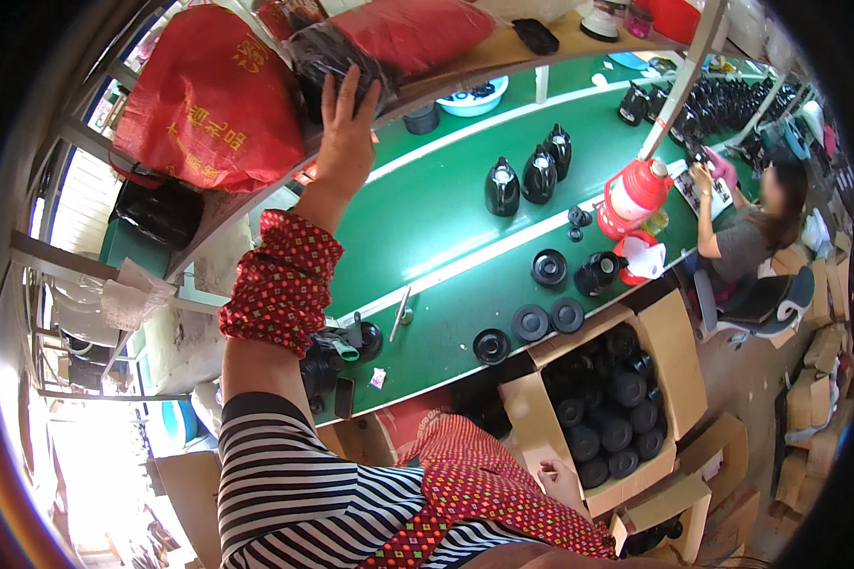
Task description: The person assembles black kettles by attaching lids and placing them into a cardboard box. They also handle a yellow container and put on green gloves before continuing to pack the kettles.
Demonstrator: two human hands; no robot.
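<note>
My left hand (348, 128) is raised to the shelf, its fingers stretched out against a dark plastic bag (337, 59). That bag lies beside a big red bag (209, 100) with yellow print and in front of a red stuffed package (413, 36). Low in front of my body, my right hand (562, 482) hangs with loosely bent fingers and nothing visible in it. Beside it stands an open carton (672, 365) holding many round black parts (617, 434).
Below the shelf runs a green conveyor table (427, 209) with black jugs (539, 175), black round lids (530, 323) and a red-and-white jug (631, 199). At the far right a co-worker (754, 223) sits on a chair. More cartons (811, 398) fill the right side.
</note>
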